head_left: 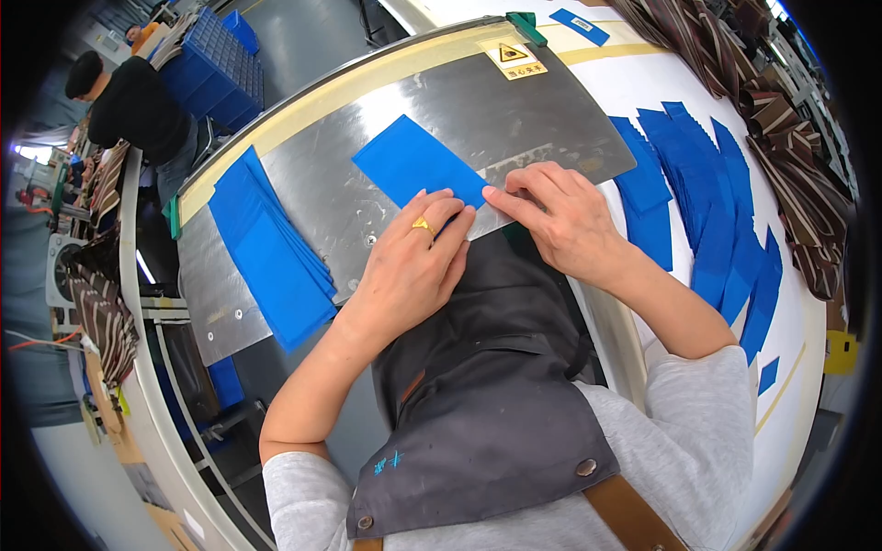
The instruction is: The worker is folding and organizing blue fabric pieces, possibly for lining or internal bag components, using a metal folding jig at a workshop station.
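A flat blue fabric piece (pixel 413 158) lies at a slant on the grey metal plate (pixel 312 174) in front of me. My left hand (pixel 413 262), with a gold-coloured ring on one finger, is closed at the piece's near edge, its bent fingertips gripping the cloth there. At the near right corner my right hand (pixel 562 220) pinches the fabric between thumb and forefinger, the other fingers curled. The parts of the edge under my fingers are hidden. Left of my hands, a fanned stack of blue fabric pieces (pixel 266 248) overhangs the plate's near edge.
To the right, several blue fabric strips (pixel 703 202) lie overlapped on a white table surface (pixel 781 367). Striped brown cloth (pixel 790 147) is bunched along its far side. A yellow warning label (pixel 512 57) marks the plate. Beside blue crates (pixel 216 69), a person (pixel 138 110) stands at far left.
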### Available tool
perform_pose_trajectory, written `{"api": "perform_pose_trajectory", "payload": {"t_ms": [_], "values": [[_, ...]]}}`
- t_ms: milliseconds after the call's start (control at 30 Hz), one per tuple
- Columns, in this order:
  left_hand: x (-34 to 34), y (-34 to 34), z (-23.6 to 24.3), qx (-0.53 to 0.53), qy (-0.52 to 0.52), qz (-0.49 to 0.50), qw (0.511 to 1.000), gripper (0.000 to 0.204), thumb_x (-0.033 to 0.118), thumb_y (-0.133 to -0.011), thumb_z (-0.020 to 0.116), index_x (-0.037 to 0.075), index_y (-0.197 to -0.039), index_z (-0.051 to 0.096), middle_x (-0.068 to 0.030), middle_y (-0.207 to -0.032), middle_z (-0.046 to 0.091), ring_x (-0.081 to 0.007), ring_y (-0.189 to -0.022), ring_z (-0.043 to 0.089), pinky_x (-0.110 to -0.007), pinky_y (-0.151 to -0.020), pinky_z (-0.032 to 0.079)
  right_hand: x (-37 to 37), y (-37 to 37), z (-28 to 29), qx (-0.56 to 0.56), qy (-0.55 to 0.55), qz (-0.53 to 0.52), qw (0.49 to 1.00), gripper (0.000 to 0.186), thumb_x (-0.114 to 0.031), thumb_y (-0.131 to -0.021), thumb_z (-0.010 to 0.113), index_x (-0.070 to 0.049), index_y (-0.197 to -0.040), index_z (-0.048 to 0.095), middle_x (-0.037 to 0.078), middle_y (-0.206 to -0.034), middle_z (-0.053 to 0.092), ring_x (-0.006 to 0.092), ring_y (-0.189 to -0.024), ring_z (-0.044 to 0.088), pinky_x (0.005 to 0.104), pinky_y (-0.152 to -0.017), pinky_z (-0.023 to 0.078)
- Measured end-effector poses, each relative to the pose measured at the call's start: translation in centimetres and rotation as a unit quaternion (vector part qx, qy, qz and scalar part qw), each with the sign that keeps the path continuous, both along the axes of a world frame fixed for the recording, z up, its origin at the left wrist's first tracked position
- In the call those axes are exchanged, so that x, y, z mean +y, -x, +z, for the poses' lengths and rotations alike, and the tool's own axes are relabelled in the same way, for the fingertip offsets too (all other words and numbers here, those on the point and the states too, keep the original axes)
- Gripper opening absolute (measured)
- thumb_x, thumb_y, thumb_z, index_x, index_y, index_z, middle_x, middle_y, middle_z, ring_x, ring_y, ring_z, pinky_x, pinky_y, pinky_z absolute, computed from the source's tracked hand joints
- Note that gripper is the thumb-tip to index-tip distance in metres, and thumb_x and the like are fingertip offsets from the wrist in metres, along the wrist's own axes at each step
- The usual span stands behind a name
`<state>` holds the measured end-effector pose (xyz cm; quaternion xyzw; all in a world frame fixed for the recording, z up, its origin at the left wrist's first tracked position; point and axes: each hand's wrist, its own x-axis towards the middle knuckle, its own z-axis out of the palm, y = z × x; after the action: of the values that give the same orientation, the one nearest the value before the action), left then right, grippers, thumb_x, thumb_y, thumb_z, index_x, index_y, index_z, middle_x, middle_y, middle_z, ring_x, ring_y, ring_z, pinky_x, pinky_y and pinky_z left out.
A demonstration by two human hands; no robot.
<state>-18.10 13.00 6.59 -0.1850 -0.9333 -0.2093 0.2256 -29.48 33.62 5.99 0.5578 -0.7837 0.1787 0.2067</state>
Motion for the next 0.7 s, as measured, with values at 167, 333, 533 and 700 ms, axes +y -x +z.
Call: {"api": "perform_pose_trajectory", "payload": {"t_ms": [167, 333, 533, 700], "values": [[-0.7, -1.4, -0.9, 0.033, 0.058, 0.030, 0.997, 0.037, 0.000, -0.082, 0.071, 0.001, -0.119, 0.066, -0.0131, -0.124, 0.062, -0.0342, -0.121, 0.060, -0.046, -0.103, 0.050, -0.2, 0.2, -0.2, 0.011, 0.015, 0.003, 1.000, 0.038, -0.004, -0.081, 0.067, -0.013, -0.118, 0.070, 0.005, -0.102, 0.062, 0.0243, -0.097, 0.061, 0.0355, -0.076, 0.050], [-0.5, -1.6, -1.2, 0.058, 0.006, 0.036, 0.998, 0.029, -0.002, -0.081, 0.072, 0.001, -0.109, 0.068, -0.0085, -0.113, 0.068, -0.0274, -0.102, 0.066, -0.040, -0.088, 0.054, -0.1, -0.7, 0.2, -0.070, 0.064, 0.028, 0.995, 0.033, -0.006, -0.078, 0.075, -0.010, -0.111, 0.070, 0.007, -0.109, 0.063, 0.0282, -0.107, 0.060, 0.0400, -0.087, 0.050], [2.0, -2.3, 3.0, -0.065, -0.520, 0.073, 0.848, 0.012, 0.003, -0.096, 0.066, 0.000, -0.107, 0.066, -0.0062, -0.087, 0.073, -0.0061, -0.074, 0.064, -0.023, -0.064, 0.051, -1.4, -0.9, 2.7, -0.530, 0.254, 0.084, 0.805, 0.020, -0.001, -0.087, 0.072, -0.003, -0.105, 0.062, 0.007, -0.105, 0.069, 0.0145, -0.102, 0.067, 0.0308, -0.089, 0.051], [0.5, 0.0, 3.5, -0.122, -0.575, 0.116, 0.801, 0.024, 0.011, -0.099, 0.062, -0.001, -0.120, 0.061, -0.0074, -0.087, 0.074, -0.0104, -0.077, 0.069, -0.024, -0.065, 0.054, -4.8, 2.9, 7.5, -0.571, 0.161, 0.061, 0.803, 0.036, -0.006, -0.093, 0.067, -0.004, -0.128, 0.059, 0.006, -0.091, 0.069, 0.0099, -0.083, 0.067, 0.0271, -0.073, 0.053]]}}
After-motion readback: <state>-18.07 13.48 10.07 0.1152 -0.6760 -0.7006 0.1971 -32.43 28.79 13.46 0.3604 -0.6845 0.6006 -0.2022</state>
